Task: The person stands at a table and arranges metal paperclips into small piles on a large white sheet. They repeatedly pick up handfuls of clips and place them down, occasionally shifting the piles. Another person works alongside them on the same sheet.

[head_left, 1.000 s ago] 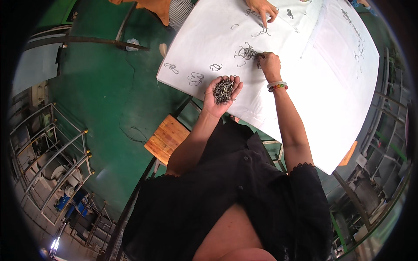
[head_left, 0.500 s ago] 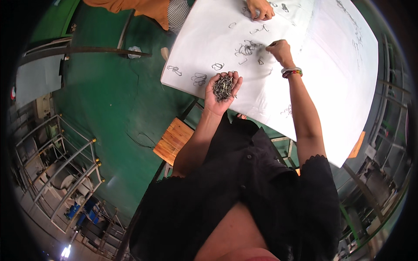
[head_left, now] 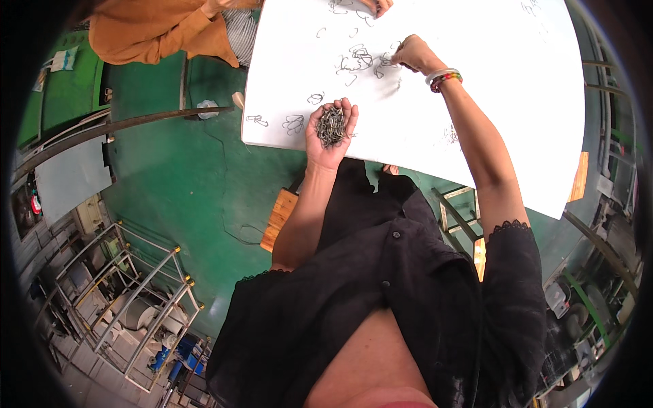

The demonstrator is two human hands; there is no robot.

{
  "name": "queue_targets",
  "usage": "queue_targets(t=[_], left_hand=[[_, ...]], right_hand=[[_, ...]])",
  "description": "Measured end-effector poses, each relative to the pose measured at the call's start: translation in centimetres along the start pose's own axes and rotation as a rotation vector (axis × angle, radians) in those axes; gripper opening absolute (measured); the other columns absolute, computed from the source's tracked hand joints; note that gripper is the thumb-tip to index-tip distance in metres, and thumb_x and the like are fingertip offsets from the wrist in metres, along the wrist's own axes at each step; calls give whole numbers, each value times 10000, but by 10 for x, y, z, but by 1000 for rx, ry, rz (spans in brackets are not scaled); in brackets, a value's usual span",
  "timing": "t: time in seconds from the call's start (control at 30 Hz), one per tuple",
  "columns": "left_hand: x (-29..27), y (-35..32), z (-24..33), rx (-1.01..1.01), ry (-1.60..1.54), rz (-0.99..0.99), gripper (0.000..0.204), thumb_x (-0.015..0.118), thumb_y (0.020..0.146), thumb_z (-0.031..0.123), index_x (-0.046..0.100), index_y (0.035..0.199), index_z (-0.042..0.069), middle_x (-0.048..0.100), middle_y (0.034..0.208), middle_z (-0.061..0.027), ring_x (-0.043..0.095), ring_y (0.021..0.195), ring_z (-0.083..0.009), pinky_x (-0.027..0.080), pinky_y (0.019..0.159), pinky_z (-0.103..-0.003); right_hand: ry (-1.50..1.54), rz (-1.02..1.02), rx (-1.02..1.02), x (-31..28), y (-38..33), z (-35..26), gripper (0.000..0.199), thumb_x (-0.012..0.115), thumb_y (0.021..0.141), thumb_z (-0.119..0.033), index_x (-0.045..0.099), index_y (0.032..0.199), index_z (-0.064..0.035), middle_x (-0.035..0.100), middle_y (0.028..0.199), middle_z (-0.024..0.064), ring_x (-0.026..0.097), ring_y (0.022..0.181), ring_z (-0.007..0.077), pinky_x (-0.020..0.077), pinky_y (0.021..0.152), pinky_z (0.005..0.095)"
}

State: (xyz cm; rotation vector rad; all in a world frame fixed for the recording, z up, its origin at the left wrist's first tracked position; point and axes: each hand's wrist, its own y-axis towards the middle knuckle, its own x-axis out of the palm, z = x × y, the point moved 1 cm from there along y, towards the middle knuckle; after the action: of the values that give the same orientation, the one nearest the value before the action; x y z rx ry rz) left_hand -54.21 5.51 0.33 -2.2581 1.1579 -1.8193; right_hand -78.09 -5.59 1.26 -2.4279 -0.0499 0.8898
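Observation:
My left hand (head_left: 326, 148) is cupped palm up over the table's near edge, holding a heap of small hook-shaped metal pieces (head_left: 331, 128). Farther off to the right, my right hand (head_left: 418, 54), with bracelets on its wrist, has its fingertips pinched together low over the table. They meet the right side of a loose cluster of dark curved metal pieces (head_left: 360, 59); whether a piece is between them is hidden. Smaller groups of such pieces (head_left: 294, 124) lie beside my left hand on the white tabletop (head_left: 422, 126).
Another person's hand (head_left: 378, 7) is at the table's far edge, and a person in an orange-brown top (head_left: 156, 30) is at the far left. A wooden stool (head_left: 277, 219) stands by my left arm. At the lower left is a metal tube frame (head_left: 146, 272) on the green floor.
The view has shifted, so the table sits higher and more to the left. My right hand has moved closer to the cluster, its fingers still pinched. The left hand still holds its heap.

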Motion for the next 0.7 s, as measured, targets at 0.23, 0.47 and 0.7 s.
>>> queue_targets(t=[0.23, 0.47, 0.7], left_hand=[[-1, -5, 0, 20, -17, 32, 151, 489, 788, 91, 587, 751, -18, 613, 865, -158, 537, 985, -279, 358, 970, -451], [11, -8, -6, -1, -37, -3, 127, 497, 791, 90, 566, 736, -1, 600, 860, -137, 532, 984, -261, 358, 977, -426], [12, -7, 0, 45, -14, -15, 109, 489, 795, 70, 550, 739, 0, 597, 849, -136, 533, 981, -260, 361, 974, -427]], right_hand=[[265, -144, 0, -10, -7, -5, 242, 633, 658, -84, 476, 481, -30, 408, 449, 15, 328, 380, 90, 241, 345, 242], [-97, 45, -30, -1, 10, -5, 132, 664, 603, -53, 566, 586, 33, 537, 522, 94, 476, 424, 136, 376, 377, 261], [-258, 90, -113, -1, 19, -12, 159, 671, 584, -65, 599, 672, 47, 591, 596, 124, 564, 542, 184, 460, 514, 284]])
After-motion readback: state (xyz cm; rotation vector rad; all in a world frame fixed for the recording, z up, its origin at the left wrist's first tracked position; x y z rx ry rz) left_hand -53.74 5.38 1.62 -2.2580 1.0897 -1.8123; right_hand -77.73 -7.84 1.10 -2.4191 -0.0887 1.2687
